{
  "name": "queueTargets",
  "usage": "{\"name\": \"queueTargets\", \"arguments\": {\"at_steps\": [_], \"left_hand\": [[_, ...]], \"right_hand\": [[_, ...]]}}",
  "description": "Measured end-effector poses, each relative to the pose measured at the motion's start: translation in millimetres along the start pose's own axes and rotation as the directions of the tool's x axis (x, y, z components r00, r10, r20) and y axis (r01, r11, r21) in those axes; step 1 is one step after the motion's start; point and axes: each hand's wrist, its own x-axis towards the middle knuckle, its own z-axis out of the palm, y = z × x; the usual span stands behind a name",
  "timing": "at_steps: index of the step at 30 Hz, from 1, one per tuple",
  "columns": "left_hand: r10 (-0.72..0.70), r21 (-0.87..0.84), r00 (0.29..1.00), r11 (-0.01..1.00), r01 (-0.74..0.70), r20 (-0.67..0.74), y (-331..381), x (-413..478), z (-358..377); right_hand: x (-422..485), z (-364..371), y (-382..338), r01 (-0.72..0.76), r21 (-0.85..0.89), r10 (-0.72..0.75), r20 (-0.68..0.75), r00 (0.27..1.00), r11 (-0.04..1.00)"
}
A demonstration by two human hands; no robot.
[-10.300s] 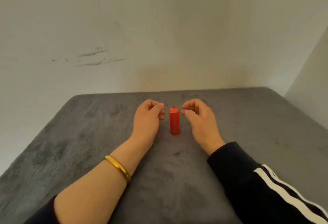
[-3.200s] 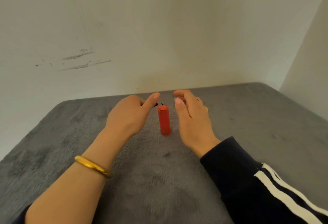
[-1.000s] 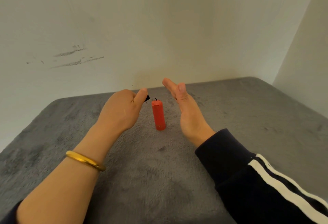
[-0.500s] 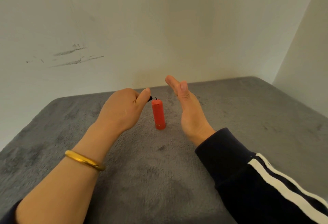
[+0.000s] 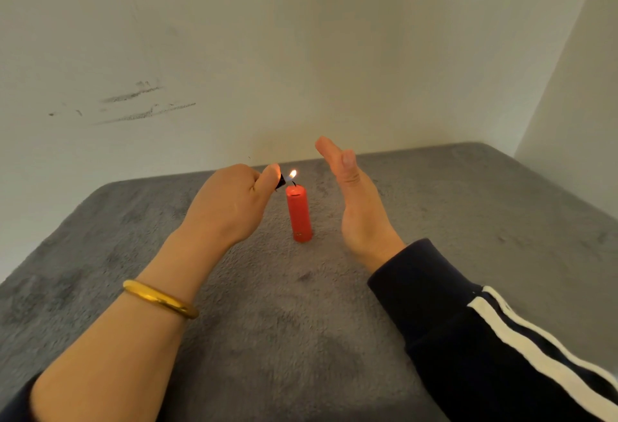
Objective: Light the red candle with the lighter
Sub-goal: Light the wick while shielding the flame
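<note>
While the left hand point(image 5: 230, 202) is fisted around the black lighter point(image 5: 280, 182), its flame point(image 5: 292, 174) meets the wick of the red candle point(image 5: 299, 212), upright on the grey tabletop point(image 5: 284, 321); the right hand point(image 5: 359, 204), flat with fingers together, stands just beside.

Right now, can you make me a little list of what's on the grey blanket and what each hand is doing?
surface: grey fuzzy blanket
candle: red candle, standing upright between the two hands
flame: small flame just above the candle's top, at the wick
left hand: left hand closed in a grip on the lighter, only its dark tip showing
right hand: right hand open and flat, standing on edge beside the candle, not touching it
wrist: gold bangle on the left arm
</note>
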Motion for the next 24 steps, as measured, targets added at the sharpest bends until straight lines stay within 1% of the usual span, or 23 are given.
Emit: {"name": "queueTargets", "arguments": {"at_steps": [2,5,7,9,14,17,24], "left_hand": [[-0.005,0.0,1.0,1.0,0.005,-0.001,0,0,0],[0.002,0.001,1.0,1.0,-0.002,-0.004,-1,-1,0],[0.007,0.019,1.0,1.0,-0.007,0.001,-1,-1,0],[0.013,0.043,1.0,0.999,-0.013,0.006,-1,0,0],[0.007,0.087,1.0,0.996,-0.006,-0.008,0,-1,0],[-0.012,0.123,1.0,0.992,0.013,-0.011,1,-1,0],[-0.017,0.199,0.999,0.98,0.023,-0.031,3,-1,-1]], "right_hand": [[1,-2,-1,0.037,0.051,-0.034,-0.074,0.997,0.998],[4,-11,-8,0.174,0.086,-0.145,-0.268,0.952,0.981],[7,-17,-11,0.196,0.116,-0.147,-0.335,0.931,0.974],[7,-17,-12,0.179,0.108,-0.133,-0.336,0.932,0.978],[6,-10,1,0.124,0.04,-0.109,-0.265,0.958,0.992],[5,-7,-2,0.136,0.038,-0.124,-0.232,0.965,0.99],[8,-9,6,0.116,0.066,-0.098,-0.237,0.967,0.991]]}}
